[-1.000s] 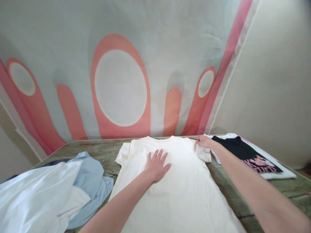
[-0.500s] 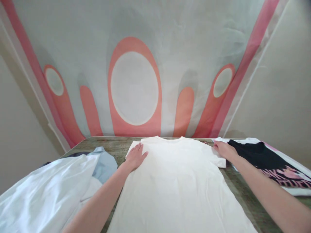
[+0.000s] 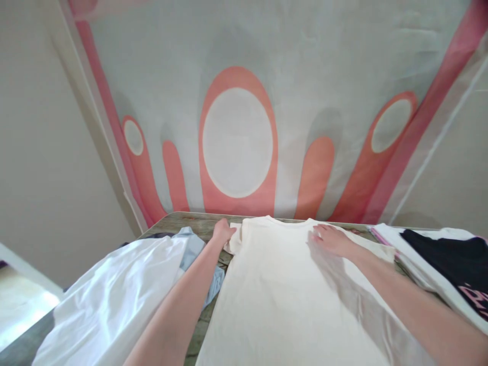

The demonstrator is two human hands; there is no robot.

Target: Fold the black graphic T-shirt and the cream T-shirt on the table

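A cream T-shirt [image 3: 282, 295] lies spread flat on the wood-patterned table [image 3: 179, 223], collar toward the far edge. My left hand [image 3: 223, 233] is closed on the shirt's left sleeve, which is bunched up near the far edge. My right hand [image 3: 331, 239] rests flat on the shirt near its right shoulder, fingers stretched out.
A heap of white cloth [image 3: 110, 295] over a light blue garment [image 3: 190, 246] lies at the left. A stack of folded shirts, black one [image 3: 450, 259] with pink print on top, sits at the right. A patterned pink and grey cloth [image 3: 236, 142] hangs behind the table.
My left hand slid from the shirt's chest out to its left sleeve and closed on it. My right hand came in from the right sleeve to the shoulder area. The view swung left.
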